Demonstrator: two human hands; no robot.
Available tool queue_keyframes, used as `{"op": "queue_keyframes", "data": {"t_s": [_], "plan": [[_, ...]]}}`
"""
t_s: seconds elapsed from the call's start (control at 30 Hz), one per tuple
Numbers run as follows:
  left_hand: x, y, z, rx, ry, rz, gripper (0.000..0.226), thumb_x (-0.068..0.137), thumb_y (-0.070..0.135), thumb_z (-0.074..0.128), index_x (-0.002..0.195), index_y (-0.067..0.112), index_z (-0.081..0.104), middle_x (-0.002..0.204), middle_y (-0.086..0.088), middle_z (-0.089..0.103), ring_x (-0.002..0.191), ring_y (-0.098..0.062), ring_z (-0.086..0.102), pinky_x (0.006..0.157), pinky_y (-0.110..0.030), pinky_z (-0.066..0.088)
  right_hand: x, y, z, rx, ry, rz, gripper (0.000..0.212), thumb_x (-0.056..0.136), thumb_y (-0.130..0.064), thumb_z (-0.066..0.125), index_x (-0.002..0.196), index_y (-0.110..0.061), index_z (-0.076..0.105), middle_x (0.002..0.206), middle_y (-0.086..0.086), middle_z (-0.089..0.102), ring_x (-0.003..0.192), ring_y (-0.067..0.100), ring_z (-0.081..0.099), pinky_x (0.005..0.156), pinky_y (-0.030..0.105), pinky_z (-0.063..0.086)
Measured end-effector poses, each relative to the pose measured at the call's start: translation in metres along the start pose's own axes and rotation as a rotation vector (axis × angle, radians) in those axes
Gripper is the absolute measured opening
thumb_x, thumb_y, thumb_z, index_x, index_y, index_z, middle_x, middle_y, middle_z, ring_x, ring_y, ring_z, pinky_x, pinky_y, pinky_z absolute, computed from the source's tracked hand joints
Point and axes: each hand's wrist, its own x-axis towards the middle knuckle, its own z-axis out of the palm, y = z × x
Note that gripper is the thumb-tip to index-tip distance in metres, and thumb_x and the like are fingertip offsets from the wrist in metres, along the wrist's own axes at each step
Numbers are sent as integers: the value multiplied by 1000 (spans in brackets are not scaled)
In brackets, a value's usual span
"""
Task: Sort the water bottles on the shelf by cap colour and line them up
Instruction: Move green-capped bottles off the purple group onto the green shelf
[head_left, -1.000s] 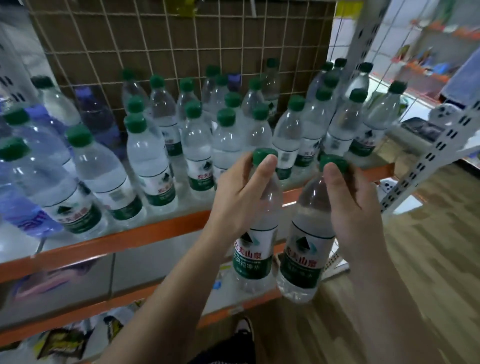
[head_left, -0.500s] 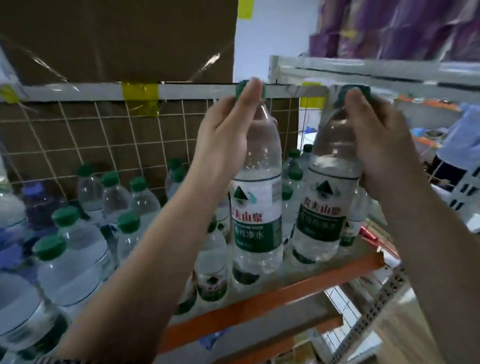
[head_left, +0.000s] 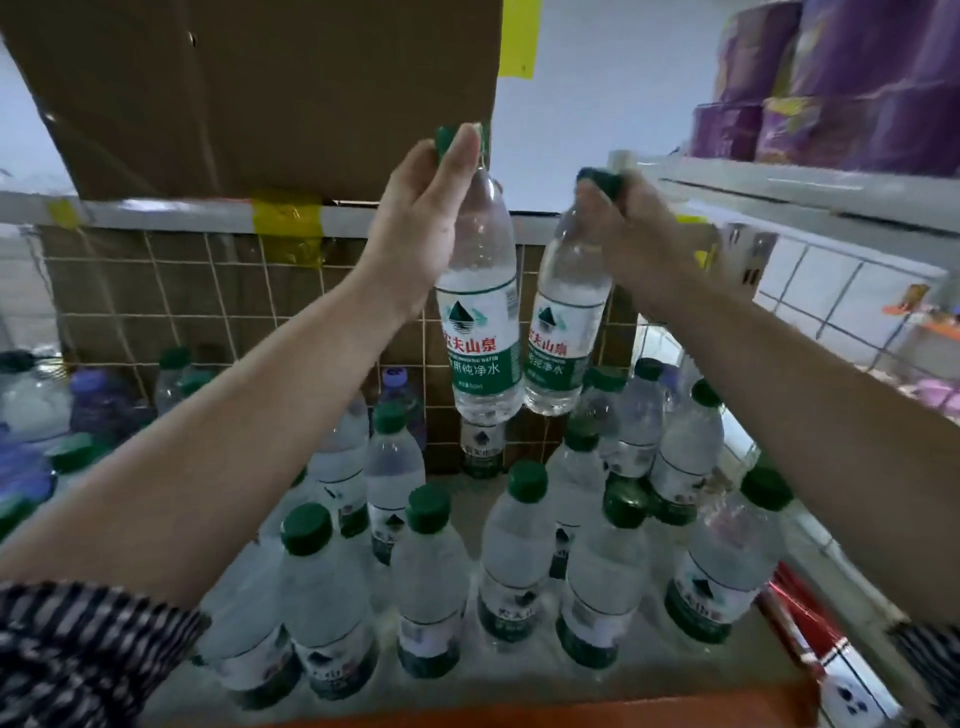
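Shop shelving with a wire-grid back panel (head_left: 208, 291) and a cardboard box (head_left: 260, 88) overhead.

The left hand (head_left: 421, 223) grasps the left-hand bottle (head_left: 480, 312) by its green cap and neck. The right hand (head_left: 623, 234) is curled round the green cap of the right-hand bottle (head_left: 566, 322). Both bottles hang in the air between the two forearms, above the shelf (head_left: 467, 693).

- **Left-hand bottle:** long axis near vertical, cap up, base down.
- **Right-hand bottle:** tilted, cap up and toward the right hand, base swung in toward the left-hand bottle. The two bases are just beside each other; contact cannot be told.

Below the hands, green-capped bottles (head_left: 431, 571) stand upright in a loose cluster with uneven rows. Beyond the left wrist a purple-capped bottle (head_left: 397, 384) stands among the green ones, and more purple stock lies outside the left forearm.

Judged progress: partial. The colours are mostly grouped, a stray remains, the two held bottles are unplaced, and the rows need straightening.
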Motion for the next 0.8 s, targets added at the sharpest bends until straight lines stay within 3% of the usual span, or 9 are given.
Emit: {"op": "queue_keyframes", "data": {"t_s": [0.1,0.13,0.27,0.4,0.6,0.7,0.8], "plan": [[2,-19,6,83,-33,-61,32,98,43,45,95,12,53,90,-13,58,84,-25,52,83,-37,46,14,27,1,-412,-290,-8,19,97,-36,54,102,-18,55,86,-7,59,79,9,55,63,23,43],[0,-25,8,136,-46,-113,34,99,44,44,100,11,54,97,-16,60,87,-26,55,85,-35,47,17,36,2,-521,-394,3,16,97,-35,56,95,-19,54,82,-8,56,75,8,53,58,21,37],[-10,-52,15,427,-187,-288,44,99,47,43,113,8,57,107,-13,66,97,-24,63,82,-30,51,25,82,11,-816,-696,51,24,93,-36,61,77,-27,47,80,-5,52,71,9,51,59,23,35],[-20,-74,17,677,-372,-362,30,97,42,49,104,14,58,93,-4,62,81,-16,57,68,-27,45,28,119,18,-934,-847,36,26,89,-45,63,78,-26,49,83,-4,55,77,15,55,66,28,40],[-24,-104,17,960,-611,-363,29,91,46,57,99,18,58,91,-3,62,80,-15,59,71,-29,48,29,129,13,-878,-898,30,49,89,-47,62,123,-12,55,86,-12,51,74,5,49,62,24,36],[-20,-111,20,992,-656,-354,24,92,44,58,98,21,57,89,0,60,77,-11,56,64,-24,42,36,117,-8,-773,-885,94,45,94,-41,57,129,-11,56,110,-3,63,90,10,59,84,29,46],[-16,-116,23,1024,-705,-330,25,93,43,57,96,19,56,88,-1,57,77,-14,53,64,-26,39,47,114,-45,-545,-664,190,35,96,-34,58,124,-14,61,108,1,66,92,17,67,88,36,54]]}}
